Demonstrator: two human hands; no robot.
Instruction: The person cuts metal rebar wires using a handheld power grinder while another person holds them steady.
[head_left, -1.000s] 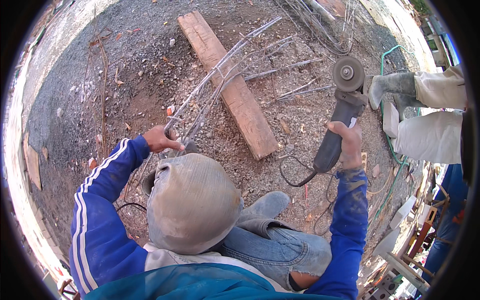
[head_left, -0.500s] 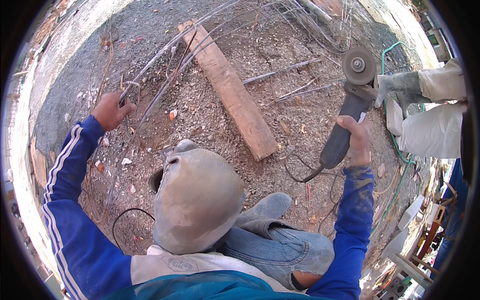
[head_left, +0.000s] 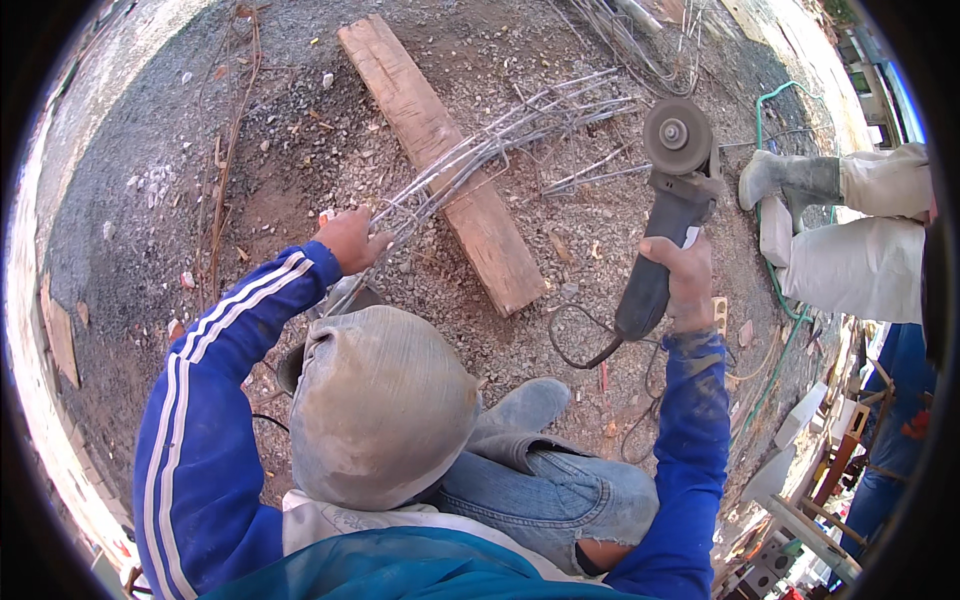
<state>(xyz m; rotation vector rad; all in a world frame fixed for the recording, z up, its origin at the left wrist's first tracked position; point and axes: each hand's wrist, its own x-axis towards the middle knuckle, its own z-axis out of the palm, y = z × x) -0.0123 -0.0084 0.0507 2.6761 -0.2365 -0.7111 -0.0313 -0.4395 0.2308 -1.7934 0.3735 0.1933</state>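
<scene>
My left hand (head_left: 348, 240) is closed around a bundle of thin steel bars (head_left: 490, 150), with wire ties or stirrups along it. The bundle slants up to the right over a rough wooden plank (head_left: 410, 95) lying on the gravel. Its near end passes down beside my bent knee (head_left: 385, 410). In my right hand (head_left: 688, 285) I grip the dark body of an angle grinder (head_left: 655, 265), held upright to the right of the plank. Its round cutting disc (head_left: 678, 138) faces me at the top, apart from the bars. Whether the disc spins I cannot tell.
A person's grey boot (head_left: 790, 180) and light trousers (head_left: 860, 255) are close on the right, next to a pale block (head_left: 774, 232). A green hose (head_left: 775, 350) runs there. The grinder's black cord (head_left: 570, 360) loops on the gravel. More bars (head_left: 640, 45) lie at the far side.
My left hand has moved to the right, swinging the steel bars from the plank's upper left to across it. The grinder has shifted slightly left, still in my right hand.
</scene>
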